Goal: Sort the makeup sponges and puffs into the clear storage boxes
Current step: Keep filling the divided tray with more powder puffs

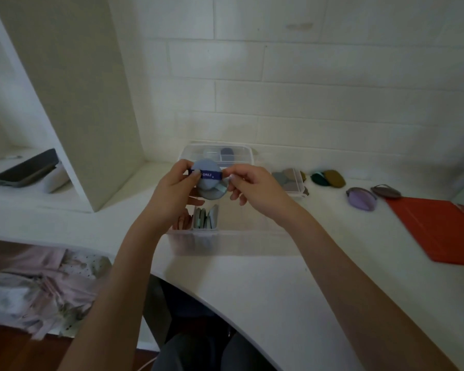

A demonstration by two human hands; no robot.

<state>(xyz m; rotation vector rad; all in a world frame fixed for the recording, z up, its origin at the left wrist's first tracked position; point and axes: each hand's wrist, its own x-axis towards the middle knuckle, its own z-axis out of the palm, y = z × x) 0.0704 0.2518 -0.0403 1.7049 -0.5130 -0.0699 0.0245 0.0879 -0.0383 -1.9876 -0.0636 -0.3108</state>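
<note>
A round blue puff (204, 168) with a dark blue ribbon across it is held up over the near clear box (233, 238). My left hand (173, 192) pinches its left edge and my right hand (255, 187) pinches its right edge. A second greyish puff (212, 193) shows just below the blue one, between my hands. In the near box several flat grey and green puffs (206, 218) stand on edge in a narrow compartment. A second clear box (217, 152) behind holds grey and blue puffs. A smaller clear box (289, 180) at the right holds grey and beige ones.
Loose on the white desk at the right lie a dark green puff (319, 178), an olive one (334, 178), a lilac one (361, 199) and a grey-brown one (385, 191). A red folder (437, 227) lies further right. A white shelf divider (73, 103) stands at the left, with a dark phone (27, 167) beyond it.
</note>
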